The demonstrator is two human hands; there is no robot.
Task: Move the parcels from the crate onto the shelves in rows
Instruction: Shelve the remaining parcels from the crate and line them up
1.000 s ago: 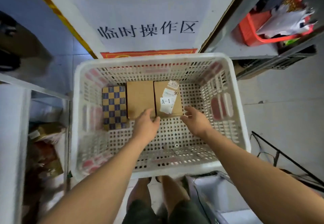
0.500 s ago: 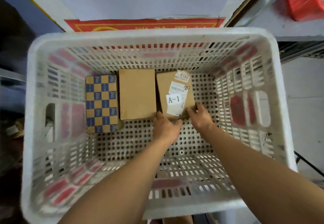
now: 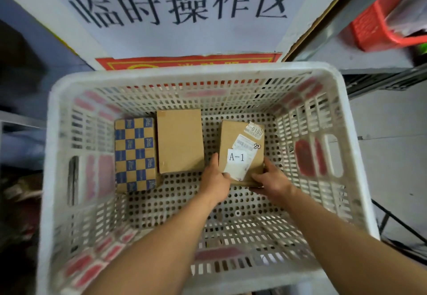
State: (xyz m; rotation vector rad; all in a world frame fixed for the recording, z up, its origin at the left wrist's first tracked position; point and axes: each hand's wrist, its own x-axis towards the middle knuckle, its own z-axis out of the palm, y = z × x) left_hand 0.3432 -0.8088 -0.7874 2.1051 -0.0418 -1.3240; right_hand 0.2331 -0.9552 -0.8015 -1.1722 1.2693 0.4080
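We are looking down into a white perforated crate (image 3: 76, 100) with both of our hands reaching inside. Our left hand (image 3: 216, 180) grips the near left corner of the labelled parcel (image 3: 235, 140), fingers running up its left side and thumb on top by the label. Our right hand (image 3: 270, 179) grips the near right corner of the same box — thumb lying across its top edge, fingers wrapped around its right side. The parcel is brown cardboard with a white slip reading "A-1" (image 3: 236, 157), a barcode sticker and a round tag marked "0180" near its far right corner. We cannot tell whether it rests on the crate floor or is raised slightly off it.

Two more parcels lie flat on the crate floor to the left, well apart from the one we hold: a plain brown box (image 3: 180, 141) and, just beside it on its left, a blue-and-tan checkered box (image 3: 135, 153). The two touch or nearly touch along their long sides.

Beyond the crate stands a white sign (image 3: 180, 6) with large dark Chinese characters, a red strip along its bottom edge. At upper right a red basket (image 3: 372, 29) sits on a grey shelf (image 3: 323, 56).
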